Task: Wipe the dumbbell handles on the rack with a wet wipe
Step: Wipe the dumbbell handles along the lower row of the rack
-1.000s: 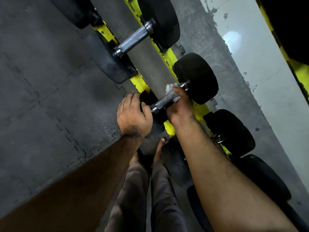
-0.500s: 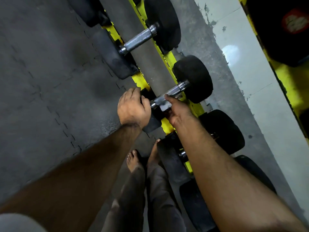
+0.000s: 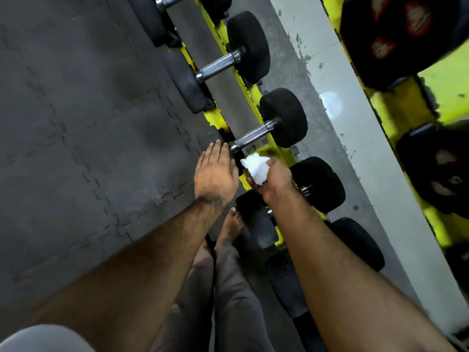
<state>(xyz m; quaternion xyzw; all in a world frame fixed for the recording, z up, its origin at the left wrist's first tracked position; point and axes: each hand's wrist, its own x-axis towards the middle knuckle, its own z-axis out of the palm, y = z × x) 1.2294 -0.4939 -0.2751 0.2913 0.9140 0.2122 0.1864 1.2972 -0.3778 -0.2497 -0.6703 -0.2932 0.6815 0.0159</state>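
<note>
A yellow rack point(image 3: 255, 94) holds black dumbbells in a diagonal row. The middle dumbbell's knurled metal handle point(image 3: 253, 136) lies bare between its weights. My right hand point(image 3: 275, 180) holds a crumpled white wet wipe point(image 3: 256, 167) just below that handle, apart from it. My left hand point(image 3: 215, 171) lies with straight fingers over the near weight of the same dumbbell, which it mostly hides. Another dumbbell's handle point(image 3: 219, 66) shows higher up the rack.
Grey interlocking floor mats point(image 3: 76, 123) fill the left. My bare foot point(image 3: 229, 224) and trouser legs stand close to the rack. More dumbbells point(image 3: 319, 184) sit under my right arm. A second yellow rack with dark weights point(image 3: 396, 29) runs along the right.
My right hand has come off the middle dumbbell's handle with the wipe and drawn back toward me. My left hand's fingers have straightened over the near weight. The camera has shifted up.
</note>
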